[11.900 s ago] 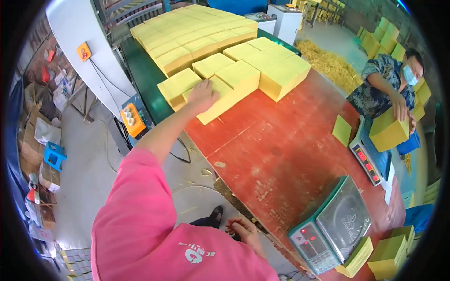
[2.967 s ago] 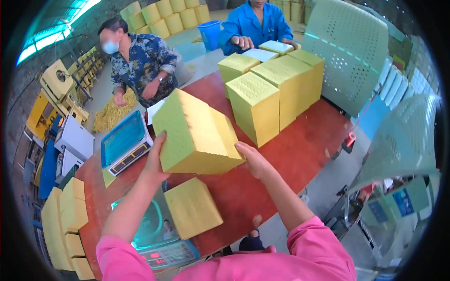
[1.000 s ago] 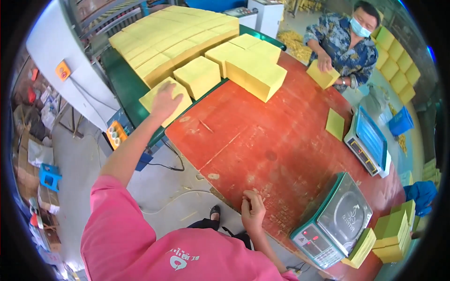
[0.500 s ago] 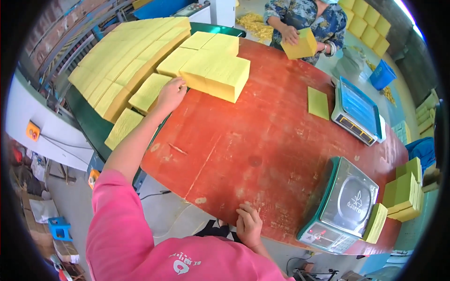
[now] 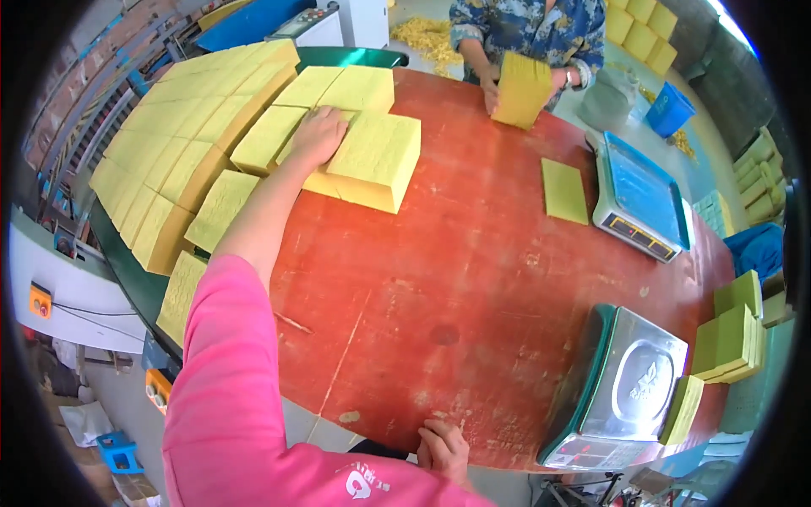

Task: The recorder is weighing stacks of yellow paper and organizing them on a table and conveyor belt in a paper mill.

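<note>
Blocks of yellow paper sheets (image 5: pixel 378 144) stand in a cluster at the far left of the red table. My left hand (image 5: pixel 323 135) lies on top of one of these blocks, fingers lowered over its upper face and my pink-sleeved arm stretched out. Beneath that hand part of the block is hidden. At the table's front edge, my right hand (image 5: pixel 443 448) rests with loosely curled fingers and nothing visible in them. Across the table a co-worker's hands (image 5: pixel 557 80) hold up another yellow paper block (image 5: pixel 522 91).
Many more yellow blocks (image 5: pixel 194 110) fill the green surface on the left. A scale with a blue tray (image 5: pixel 646 190) and a second, metal-topped scale (image 5: pixel 638 372) stand on the right. One flat yellow stack (image 5: pixel 564 191) lies on the red table (image 5: pixel 439 279). Yellow stacks (image 5: pixel 725 342) sit at the right edge.
My left hand has gone from the blocks' near side onto the top of one. The near blocks have shifted toward me. The co-worker's block is now tilted more upright.
</note>
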`<state>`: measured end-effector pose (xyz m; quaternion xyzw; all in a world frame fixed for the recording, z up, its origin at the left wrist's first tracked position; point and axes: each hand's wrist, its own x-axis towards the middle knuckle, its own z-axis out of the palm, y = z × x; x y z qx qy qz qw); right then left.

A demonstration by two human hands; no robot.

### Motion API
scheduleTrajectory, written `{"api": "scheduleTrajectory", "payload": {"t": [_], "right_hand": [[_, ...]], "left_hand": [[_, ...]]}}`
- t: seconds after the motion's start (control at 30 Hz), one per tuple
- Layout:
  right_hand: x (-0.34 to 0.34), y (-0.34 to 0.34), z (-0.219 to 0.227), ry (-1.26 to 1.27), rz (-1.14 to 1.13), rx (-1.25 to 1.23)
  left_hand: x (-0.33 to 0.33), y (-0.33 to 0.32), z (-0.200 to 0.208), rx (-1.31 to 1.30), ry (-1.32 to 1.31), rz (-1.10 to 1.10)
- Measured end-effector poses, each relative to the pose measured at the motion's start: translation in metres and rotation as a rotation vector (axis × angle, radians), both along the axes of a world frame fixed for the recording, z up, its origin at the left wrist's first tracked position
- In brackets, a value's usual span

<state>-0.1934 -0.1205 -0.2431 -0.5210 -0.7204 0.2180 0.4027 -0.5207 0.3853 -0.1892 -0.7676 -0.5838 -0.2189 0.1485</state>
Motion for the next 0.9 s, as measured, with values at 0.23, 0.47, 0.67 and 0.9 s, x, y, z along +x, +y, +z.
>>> {"api": "scheduleTrajectory", "payload": {"t": [0.23, 0.47, 0.67, 0.9], "right_hand": [[-0.003, -0.001, 0.002, -0.024, -0.018, 0.026], [0.003, -0.001, 0.005, 0.047, 0.054, 0.083], [0.019, -0.018, 0.003, 0.349, 0.229, -0.055], [0.061, -0.102, -0.042, 1.153, 0.569, -1.511]], "left_hand": [[0.03, -0.032, -0.004, -0.099, -0.086, 0.098], [0.101, -0.141, 0.001, -0.109, 0.006, 0.289], [0.129, -0.302, 0.014, -0.159, -0.056, 0.303], [0.209, -0.515, 0.045, -0.376, -0.162, 0.091]]}}
